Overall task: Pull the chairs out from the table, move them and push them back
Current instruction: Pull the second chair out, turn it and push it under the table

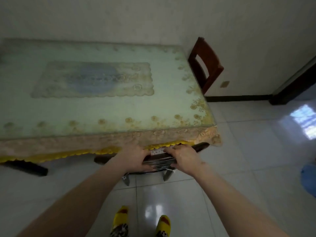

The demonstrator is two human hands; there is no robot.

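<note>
A table [106, 106] with a pale floral cloth under glass fills the upper left. A dark stool [158, 162] stands pushed under its near edge, mostly hidden by the yellow-fringed cloth. My left hand [133, 159] grips the stool's left side and my right hand [183, 159] grips its right side. A red-brown wooden chair [206, 64] stands at the table's right end, its back toward the wall. Another dark chair part [25, 167] shows under the table's near-left edge.
White glossy floor tiles [248, 151] spread to the right and toward me. My feet in yellow slippers [142, 221] are at the bottom. A blue object [308, 180] lies at the right edge. A dark door frame [294, 84] stands at the right.
</note>
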